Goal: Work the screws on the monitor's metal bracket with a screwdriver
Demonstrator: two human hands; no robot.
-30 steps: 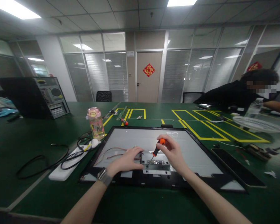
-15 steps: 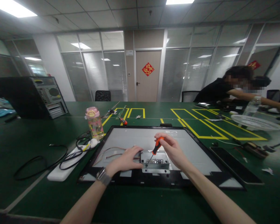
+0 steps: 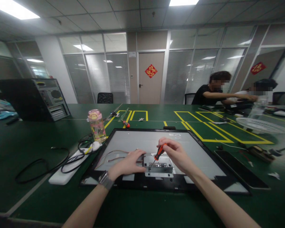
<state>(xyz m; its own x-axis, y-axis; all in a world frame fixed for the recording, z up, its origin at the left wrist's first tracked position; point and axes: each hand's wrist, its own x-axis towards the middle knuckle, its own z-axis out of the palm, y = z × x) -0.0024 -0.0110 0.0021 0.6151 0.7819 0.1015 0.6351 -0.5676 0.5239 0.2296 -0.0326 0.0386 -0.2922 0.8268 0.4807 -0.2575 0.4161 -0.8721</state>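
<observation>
A flat display panel (image 3: 133,139) lies back side up, its black frame edging a grey sheet. On its lower middle sits a silver metal bracket (image 3: 166,174) with holes and a raised middle section. My left hand (image 3: 130,163) grips the left end of this bracket, thumb near the front and fingers towards the back. In my right hand (image 3: 174,150) is an orange and black screwdriver (image 3: 160,152), its shaft slanting down to the left. The tip reaches the bracket's front left part; whether a screw is under it I cannot make out. Thin cables (image 3: 114,152) run left from the bracket.
To the left stand a pink-lidded bottle (image 3: 96,126), a white power strip (image 3: 66,169) with black cable, and a computer case (image 3: 30,98). A black slab-like device (image 3: 242,169) lies right of the panel. Two people (image 3: 211,90) work at the far right; a second screwdriver (image 3: 126,124) lies behind.
My right hand and the screwdriver handle have shifted slightly; the tip stays at the same part of the bracket. My left hand keeps its place. The person at right has leaned back.
</observation>
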